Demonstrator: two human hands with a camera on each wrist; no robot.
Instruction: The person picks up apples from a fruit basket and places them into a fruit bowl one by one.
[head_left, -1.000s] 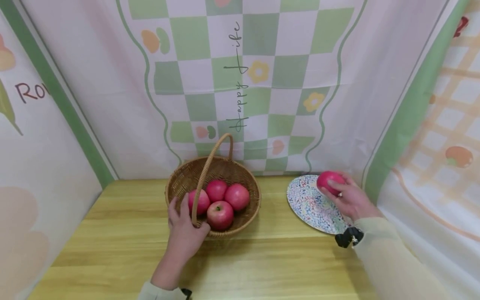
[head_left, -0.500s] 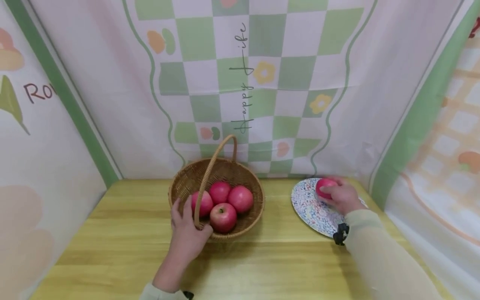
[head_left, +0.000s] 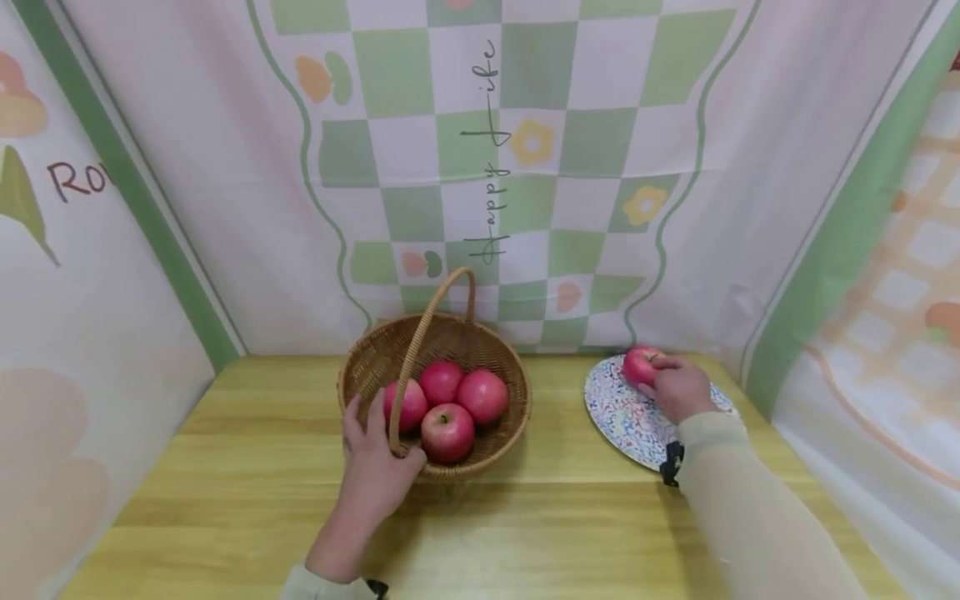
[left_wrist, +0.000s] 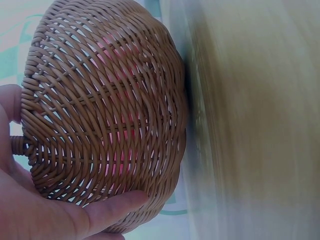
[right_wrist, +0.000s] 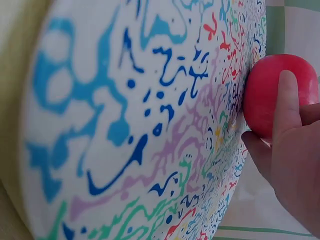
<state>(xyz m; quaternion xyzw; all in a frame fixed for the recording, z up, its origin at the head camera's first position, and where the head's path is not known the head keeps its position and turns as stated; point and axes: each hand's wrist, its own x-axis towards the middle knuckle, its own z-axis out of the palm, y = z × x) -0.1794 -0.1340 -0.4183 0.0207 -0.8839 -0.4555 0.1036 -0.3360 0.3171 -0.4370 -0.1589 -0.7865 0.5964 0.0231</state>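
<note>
My left hand (head_left: 377,467) grips the near rim of a brown wicker basket (head_left: 510,433) beside the foot of its arched handle. In the left wrist view, a finger lies along the outside of the weave. Several red apples sit in the basket, the front one (head_left: 447,433) with its stem up. On the right, my right hand (head_left: 681,390) holds another red apple (head_left: 640,365) at the back of a round speckled plate (head_left: 626,421). Seen from the right wrist, that apple (right_wrist: 265,95) appears to rest against the plate's patterned surface; the palm side is partly hidden.
Both the basket and the plate stand on a wooden tabletop (head_left: 480,533). A green-and-white checked cloth (head_left: 525,208) hangs right behind them. Printed cloths also close off the left (head_left: 97,333) and right sides.
My right hand has brought the apple down and slightly left onto the back of the plate, turning palm-down over it. The left hand stays on the basket; the view has shifted slightly.
</note>
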